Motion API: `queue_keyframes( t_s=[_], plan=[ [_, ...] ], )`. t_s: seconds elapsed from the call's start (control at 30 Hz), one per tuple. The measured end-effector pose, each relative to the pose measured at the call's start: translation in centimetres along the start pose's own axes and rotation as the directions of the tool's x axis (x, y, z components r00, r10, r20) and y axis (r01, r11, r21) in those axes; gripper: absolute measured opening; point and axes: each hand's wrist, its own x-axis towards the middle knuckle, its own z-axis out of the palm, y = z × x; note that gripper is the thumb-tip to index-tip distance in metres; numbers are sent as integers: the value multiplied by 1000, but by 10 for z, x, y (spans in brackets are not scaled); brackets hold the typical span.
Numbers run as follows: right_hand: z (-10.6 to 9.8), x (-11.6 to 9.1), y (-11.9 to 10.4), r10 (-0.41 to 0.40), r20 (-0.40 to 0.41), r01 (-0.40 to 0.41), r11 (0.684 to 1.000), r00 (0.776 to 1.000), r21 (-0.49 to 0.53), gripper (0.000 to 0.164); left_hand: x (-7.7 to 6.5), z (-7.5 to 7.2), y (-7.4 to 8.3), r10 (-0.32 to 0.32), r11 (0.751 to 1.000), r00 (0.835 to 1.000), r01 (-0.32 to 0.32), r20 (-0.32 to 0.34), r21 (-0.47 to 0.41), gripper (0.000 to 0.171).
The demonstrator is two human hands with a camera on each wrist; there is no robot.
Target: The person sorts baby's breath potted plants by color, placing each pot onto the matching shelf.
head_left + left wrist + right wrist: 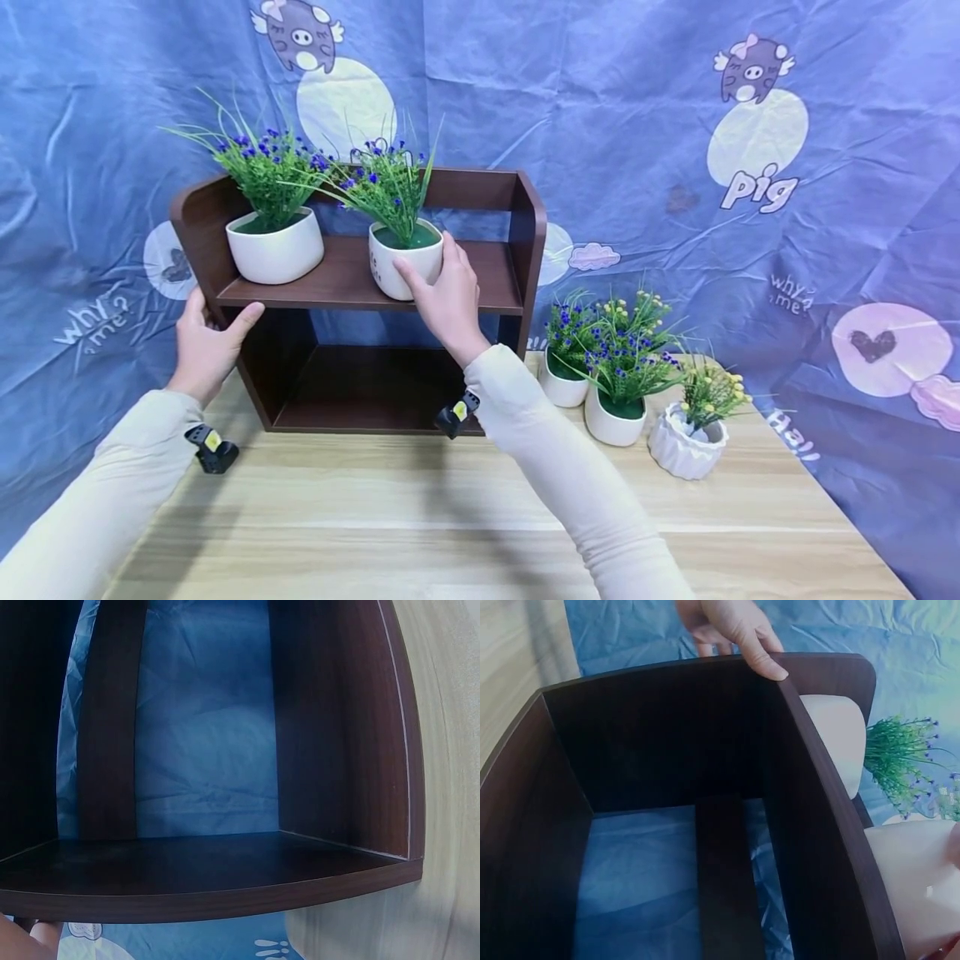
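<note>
A dark brown two-tier shelf stands on the wooden table. My right hand grips a white pot of purple flowers from its right side, thumb across the front, at the front of the upper tier. Left of it on that tier sits a wider white pot with purple flowers and long grass blades. My left hand holds the shelf's left side panel, its thumb lying over the front edge near the upper board. The right wrist view shows that left hand from across the shelf, beside the held pot.
To the shelf's right on the table stand a white pot with purple flowers, another white pot of purple flowers, and a ribbed white pot with yellow flowers. A blue printed cloth hangs behind.
</note>
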Motion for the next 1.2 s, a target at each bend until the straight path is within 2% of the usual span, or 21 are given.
queue_keyframes(
  t_s=[0.23, 0.47, 0.63, 0.77, 0.93, 1.07, 1.2],
  plan=[
    [-8, -1, 4, -41, 98, 40, 999, 994, 4, 76, 1, 1, -1, 2, 1000, 1000, -2, 1, -13, 58],
    [-8, -1, 6, -60, 104, 61, 998, 993, 0, 73, 1, 0, -2, 2, 1000, 1000, -2, -1, -17, 58],
    [-5, 2, 6, -92, 89, 92, 996, 992, 5, 56, 3, 0, -3, 14, 999, 1000, -15, -9, -38, 58],
    [-3, 5, 5, -92, 128, 91, 996, 988, 7, 48, 2, 1, -4, 13, 999, 1000, -13, -9, -48, 57],
    [-1, 7, 3, -77, 176, 88, 994, 981, -58, 48, 0, 1, -2, 17, 999, 1000, -18, -8, -48, 57],
    [4, 7, 2, -63, 174, 85, 989, 983, -121, 49, 1, 2, -2, 12, 998, 1000, -13, -8, -60, 57],
    [8, 6, 1, -84, 202, 126, 971, 976, -202, 51, 1, 2, -2, 6, 997, 1000, -7, -11, -74, 56]
  ],
)
